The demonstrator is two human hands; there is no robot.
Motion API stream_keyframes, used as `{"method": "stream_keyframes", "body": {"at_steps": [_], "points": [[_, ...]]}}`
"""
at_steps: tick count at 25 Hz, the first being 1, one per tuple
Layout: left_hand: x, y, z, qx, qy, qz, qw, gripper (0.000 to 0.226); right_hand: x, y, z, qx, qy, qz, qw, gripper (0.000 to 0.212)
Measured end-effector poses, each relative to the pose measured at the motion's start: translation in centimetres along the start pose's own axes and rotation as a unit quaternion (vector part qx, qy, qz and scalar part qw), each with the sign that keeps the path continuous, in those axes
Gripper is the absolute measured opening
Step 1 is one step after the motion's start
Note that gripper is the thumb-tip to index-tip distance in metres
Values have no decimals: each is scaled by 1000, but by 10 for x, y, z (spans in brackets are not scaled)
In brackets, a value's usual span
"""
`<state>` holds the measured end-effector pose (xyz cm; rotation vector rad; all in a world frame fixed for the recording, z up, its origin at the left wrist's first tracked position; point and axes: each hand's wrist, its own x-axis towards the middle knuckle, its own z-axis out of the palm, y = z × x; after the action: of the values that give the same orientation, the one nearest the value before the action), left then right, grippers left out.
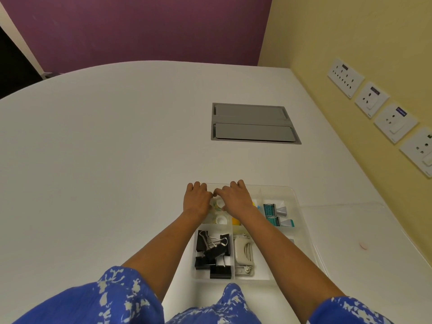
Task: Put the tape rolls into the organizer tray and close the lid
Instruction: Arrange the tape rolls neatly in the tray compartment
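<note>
- Two bare hands reach over a clear organizer tray point(295, 195) on the white counter point(105, 171): the left hand point(197, 199) and the right hand point(235, 198) meet thumb to thumb above the tray's far-left compartment.
- Both hands' fingers point(196, 184) curl down over the tray's far rim; whether they pinch anything there cannot be told.
- Two tape rolls show in that compartment: a patterned roll point(217, 206) between the hands, partly covered, and a white roll point(220, 220) just nearer, lying flat.
- Yellow items point(236, 221) sit in the next compartment, count unclear.
- Two teal-and-grey objects point(277, 215) lie side by side in the far-right compartment.
- Several black binder clips point(212, 252) are piled in the near-left compartment; at least five, exact count unclear.
- One beige hole punch point(243, 254) lies beside them.
- A clear lid point(346, 220) lies open, flat to the tray's right.
- Four wall socket plates point(371, 95) line the yellow wall.
</note>
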<state>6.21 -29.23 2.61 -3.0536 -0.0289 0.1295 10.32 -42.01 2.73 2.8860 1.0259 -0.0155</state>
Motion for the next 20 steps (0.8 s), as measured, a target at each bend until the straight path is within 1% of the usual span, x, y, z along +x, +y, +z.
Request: {"method": "stream_keyframes", "body": {"at_steps": [5,9,14,20], "points": [[-8,-3,2,-104,70,-32,992,32,-5,8,-9,77,56,48,994,30],[-19,-7,-3,-151,110,-64,980,30,-12,13,-14,108,57,70,990,34],[-43,-7,-9,-185,123,-85,971,31,-33,10,-21,122,62,102,985,37],[-87,-1,-15,-190,115,-68,973,31,-78,-8,-28,135,58,128,981,39]]}}
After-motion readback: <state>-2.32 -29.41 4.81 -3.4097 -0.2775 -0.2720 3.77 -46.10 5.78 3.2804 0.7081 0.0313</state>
